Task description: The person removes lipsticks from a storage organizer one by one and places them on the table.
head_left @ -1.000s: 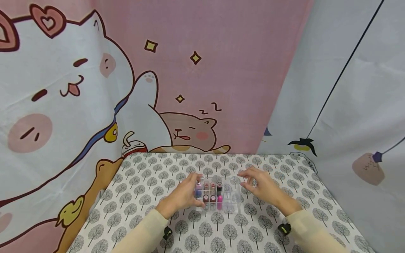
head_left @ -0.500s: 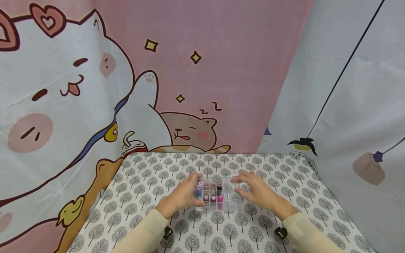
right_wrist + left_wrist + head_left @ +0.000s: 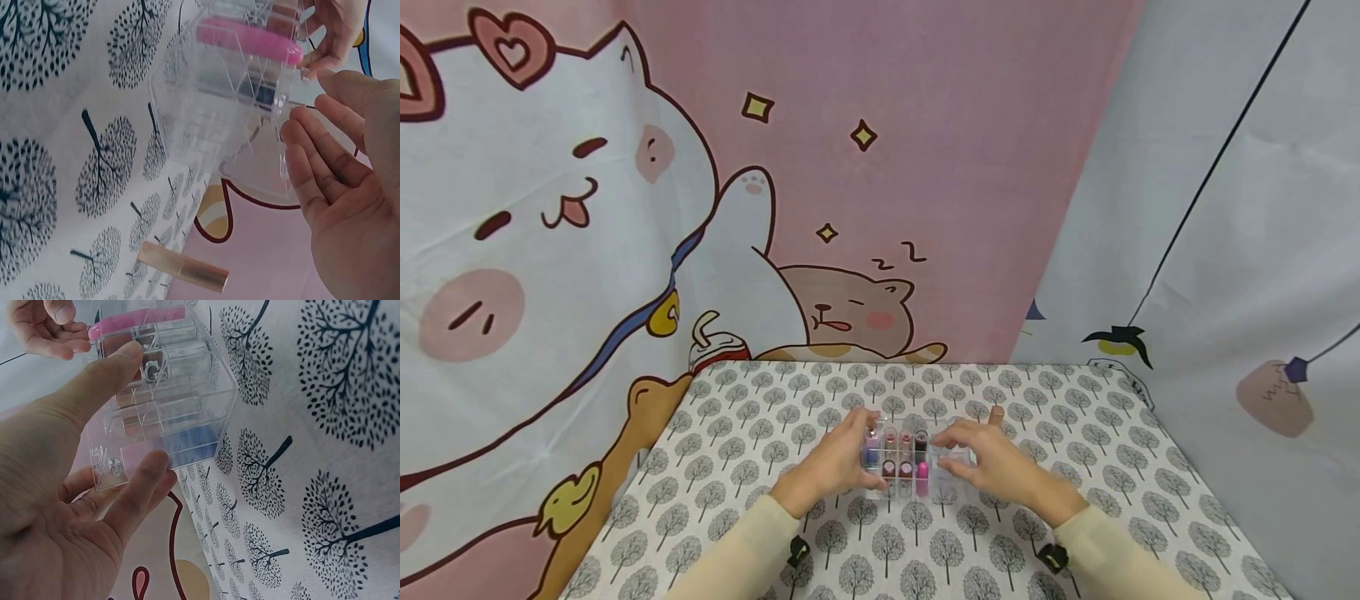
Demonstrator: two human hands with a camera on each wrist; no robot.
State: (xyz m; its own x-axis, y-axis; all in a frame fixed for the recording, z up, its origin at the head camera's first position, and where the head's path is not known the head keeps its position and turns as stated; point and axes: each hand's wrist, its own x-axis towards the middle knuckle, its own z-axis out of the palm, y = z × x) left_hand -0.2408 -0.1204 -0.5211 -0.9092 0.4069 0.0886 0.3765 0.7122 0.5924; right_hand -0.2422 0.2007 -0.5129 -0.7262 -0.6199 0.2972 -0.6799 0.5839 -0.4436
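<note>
A clear plastic lipstick organizer (image 3: pixel 946 493) sits on the patterned cloth, with several lipsticks in its left and middle compartments. Among these are a bright pink tube (image 3: pixel 922 477), a blue-based tube (image 3: pixel 192 445) and a black-topped one (image 3: pixel 921 446). My left hand (image 3: pixel 837 463) grips the organizer's left end, thumb on the near side and fingers on the far side. Over the right-end compartments is my right hand (image 3: pixel 988 460), fingers loosely bent, holding nothing. Just beyond it a copper-coloured lipstick tube (image 3: pixel 182 267) stands upright on the cloth, partly hidden in the head view.
The table (image 3: pixel 760 533) is covered with a white cloth printed with grey trees. Behind it and along the sides hang curtains (image 3: pixel 970 167) with cartoon animals.
My right hand has moved left, from beside the organizer to over its right end, exposing the copper tube behind it. My left hand keeps its grip on the organizer.
</note>
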